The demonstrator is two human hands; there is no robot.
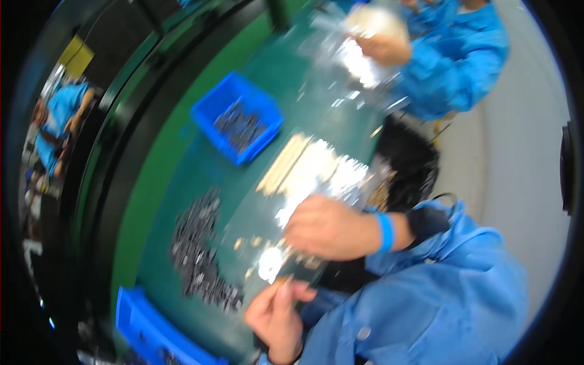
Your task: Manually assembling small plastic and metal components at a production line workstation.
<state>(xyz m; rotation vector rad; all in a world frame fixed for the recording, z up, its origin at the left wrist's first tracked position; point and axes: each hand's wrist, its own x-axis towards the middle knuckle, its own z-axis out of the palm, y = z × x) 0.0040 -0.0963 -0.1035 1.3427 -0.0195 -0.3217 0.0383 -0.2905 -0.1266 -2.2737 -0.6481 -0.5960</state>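
My right hand point(331, 228), with a blue band at its wrist, is closed palm down over a shiny clear plastic sheet point(240, 213). Its fingertips press together, and what they hold is blurred. Lower down, my left hand point(277, 316) is turned partly palm up, thumb and fingers pinched around something too small to make out. Small beige pieces point(238, 243) lie scattered between the hands and the dark pile. Just beyond my right hand are rows of beige strips point(285, 163), partly washed out by glare. A heap of small black pieces point(198, 249) spreads left of my hands.
A blue bin point(207, 115) of dark pieces stands on the green table point(243, 201). Another blue bin point(164, 334) is at the lower left. Beyond, a co-worker's hand point(386, 48) handles clear plastic. A black bag point(407, 158) hangs by the table's right edge.
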